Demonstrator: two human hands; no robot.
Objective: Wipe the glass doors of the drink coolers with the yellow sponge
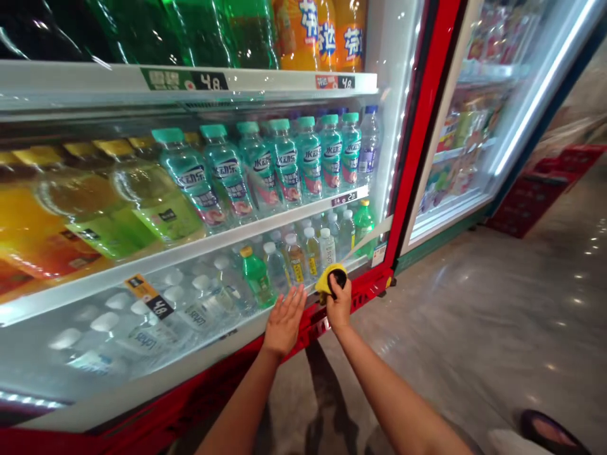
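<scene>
My right hand [338, 304] is closed around a yellow roll of tape [324, 282] with a dark centre, near the bottom edge of a drinks fridge. From the roll, a pale strip [367, 240] runs up and right toward the red door frame [411, 158]. My left hand [286, 319] lies flat with fingers stretched out at the lower edge of the fridge front, just left of the roll. Behind the glass near both hands stand small bottles, among them a green bottle [257, 276] with a yellow cap.
Turquoise-capped bottles [287, 158] fill the middle shelf, with large orange bottles [348, 38] above. To the right stands a second lit fridge [455, 145]. Red boxes [528, 199] sit on the shiny grey floor [474, 316]. A dark shoe [552, 433] shows at lower right.
</scene>
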